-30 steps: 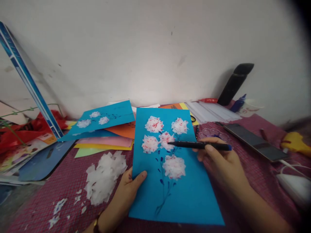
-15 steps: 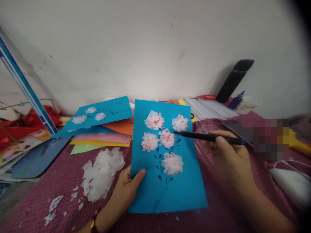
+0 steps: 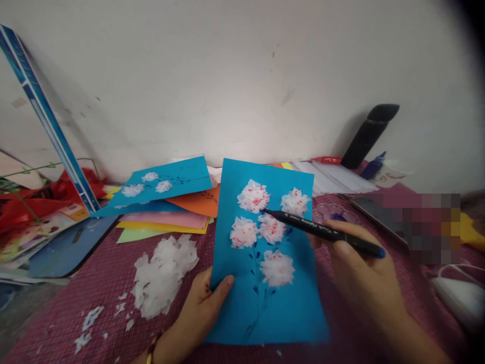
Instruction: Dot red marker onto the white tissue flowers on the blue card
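Note:
My left hand point(image 3: 206, 303) holds the lower left edge of a blue sheet point(image 3: 291, 313), thumb on its front. Several white paper flowers with red marks, one of them a central flower point(image 3: 272, 228), stand on the sheet among dark blue stems and leaves. In my right hand point(image 3: 364, 263) is a black marker point(image 3: 322, 230) with a blue end, gripped between thumb and fingers. Its tip touches or nearly touches the sheet between the upper left flower point(image 3: 253, 196) and the central one.
White paper pieces point(image 3: 162, 275) lie on the red checked cloth point(image 3: 109, 268) at left. Behind them, another blue sheet with flowers point(image 3: 178, 177) rests on coloured papers point(image 3: 162, 221). A black case point(image 3: 367, 136) leans on the wall, near a red marker point(image 3: 328, 160).
The marker's tip has moved from the right of the central flower to its upper left. The view has shifted slightly, so the sheet and surroundings appear lower and farther right.

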A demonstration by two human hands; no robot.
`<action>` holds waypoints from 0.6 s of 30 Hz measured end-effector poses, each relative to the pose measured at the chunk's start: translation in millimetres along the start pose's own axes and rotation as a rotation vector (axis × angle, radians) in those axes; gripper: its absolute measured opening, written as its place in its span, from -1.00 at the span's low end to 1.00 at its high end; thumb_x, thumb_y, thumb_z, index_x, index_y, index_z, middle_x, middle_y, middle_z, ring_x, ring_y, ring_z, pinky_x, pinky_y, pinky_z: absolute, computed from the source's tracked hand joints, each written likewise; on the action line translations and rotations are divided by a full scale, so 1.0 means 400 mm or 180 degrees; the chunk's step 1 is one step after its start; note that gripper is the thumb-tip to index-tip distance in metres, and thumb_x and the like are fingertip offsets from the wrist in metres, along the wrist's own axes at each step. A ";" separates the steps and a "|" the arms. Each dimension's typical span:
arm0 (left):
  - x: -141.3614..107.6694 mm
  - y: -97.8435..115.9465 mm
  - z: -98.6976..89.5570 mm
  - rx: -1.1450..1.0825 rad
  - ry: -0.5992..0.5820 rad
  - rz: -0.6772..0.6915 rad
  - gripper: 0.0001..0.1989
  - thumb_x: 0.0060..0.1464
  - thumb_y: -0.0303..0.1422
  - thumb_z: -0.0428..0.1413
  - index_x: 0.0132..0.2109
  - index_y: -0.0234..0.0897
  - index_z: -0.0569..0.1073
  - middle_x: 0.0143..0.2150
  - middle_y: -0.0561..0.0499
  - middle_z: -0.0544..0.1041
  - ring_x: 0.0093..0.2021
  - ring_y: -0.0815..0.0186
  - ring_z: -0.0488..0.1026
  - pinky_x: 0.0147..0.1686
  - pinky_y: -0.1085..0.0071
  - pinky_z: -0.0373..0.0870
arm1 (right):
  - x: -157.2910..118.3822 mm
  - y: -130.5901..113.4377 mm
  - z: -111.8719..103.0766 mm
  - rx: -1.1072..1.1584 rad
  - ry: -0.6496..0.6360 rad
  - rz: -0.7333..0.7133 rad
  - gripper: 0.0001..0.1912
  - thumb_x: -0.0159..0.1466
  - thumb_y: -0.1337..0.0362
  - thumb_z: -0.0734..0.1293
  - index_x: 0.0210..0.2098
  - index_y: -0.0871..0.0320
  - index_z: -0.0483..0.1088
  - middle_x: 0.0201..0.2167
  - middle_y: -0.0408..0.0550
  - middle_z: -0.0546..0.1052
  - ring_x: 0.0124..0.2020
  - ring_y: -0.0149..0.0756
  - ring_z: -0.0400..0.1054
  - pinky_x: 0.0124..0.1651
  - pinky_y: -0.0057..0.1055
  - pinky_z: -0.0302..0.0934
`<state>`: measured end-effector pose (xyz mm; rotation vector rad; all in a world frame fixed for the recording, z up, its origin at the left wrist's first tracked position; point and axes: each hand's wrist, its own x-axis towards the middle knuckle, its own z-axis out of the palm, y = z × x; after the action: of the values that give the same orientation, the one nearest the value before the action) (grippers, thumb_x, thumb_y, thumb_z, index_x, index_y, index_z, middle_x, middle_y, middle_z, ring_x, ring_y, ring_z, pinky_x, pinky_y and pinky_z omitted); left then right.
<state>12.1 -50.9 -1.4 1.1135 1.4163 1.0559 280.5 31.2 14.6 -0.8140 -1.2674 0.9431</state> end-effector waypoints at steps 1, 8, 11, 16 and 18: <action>-0.002 0.002 0.000 -0.0047 -0.0009 -0.0016 -0.51 0.06 0.04 0.21 -0.11 -0.31 0.60 -0.12 -0.21 0.64 -0.12 0.02 0.56 -0.01 0.11 0.53 | -0.003 0.000 -0.001 -0.0067 -0.0034 -0.0006 -0.74 0.28 0.17 0.41 -0.03 -0.04 0.54 -0.31 -0.06 0.65 -0.34 -0.23 0.54 -0.29 -0.31 0.42; -0.006 0.018 -0.002 -0.0295 0.0057 -0.0195 -0.47 -0.03 0.09 0.27 -0.11 -0.27 0.62 -0.17 -0.16 0.66 -0.27 0.12 0.57 -0.23 0.26 0.57 | -0.004 -0.011 -0.002 -0.0410 0.0089 -0.0187 -0.73 0.29 0.17 0.40 -0.01 -0.06 0.53 -0.32 -0.06 0.65 -0.33 -0.21 0.55 -0.40 -0.37 0.39; -0.008 0.023 -0.005 -0.0437 -0.0026 -0.0232 -0.46 -0.04 0.10 0.28 -0.10 -0.26 0.63 -0.18 -0.14 0.66 -0.32 0.17 0.56 -0.26 0.30 0.57 | -0.005 -0.026 0.004 -0.0545 0.0058 -0.0313 -0.72 0.28 0.17 0.41 0.00 -0.09 0.54 -0.30 -0.07 0.66 -0.34 -0.21 0.57 -0.40 -0.37 0.42; -0.009 0.019 -0.005 -0.0354 -0.0117 -0.0173 -0.49 -0.02 0.07 0.28 -0.10 -0.25 0.61 -0.21 -0.12 0.65 -0.34 0.20 0.53 -0.28 0.33 0.56 | 0.000 -0.035 0.016 -0.0976 0.0082 -0.0540 -0.78 0.22 0.15 0.46 -0.13 -0.04 0.59 -0.29 -0.07 0.67 -0.36 -0.23 0.56 -0.45 -0.42 0.40; -0.010 0.016 -0.005 -0.0270 -0.0160 -0.0129 -0.53 0.01 0.05 0.27 -0.14 -0.26 0.61 -0.27 -0.10 0.64 -0.36 0.23 0.50 -0.32 0.37 0.54 | 0.005 -0.032 0.016 -0.0999 0.0197 -0.0550 -0.76 0.22 0.14 0.46 -0.12 -0.01 0.58 -0.29 -0.06 0.66 -0.34 -0.23 0.56 -0.39 -0.40 0.42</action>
<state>11.1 -53.7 5.8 1.0394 1.3372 1.0428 276.0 27.8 27.8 -0.9513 -1.4269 0.5837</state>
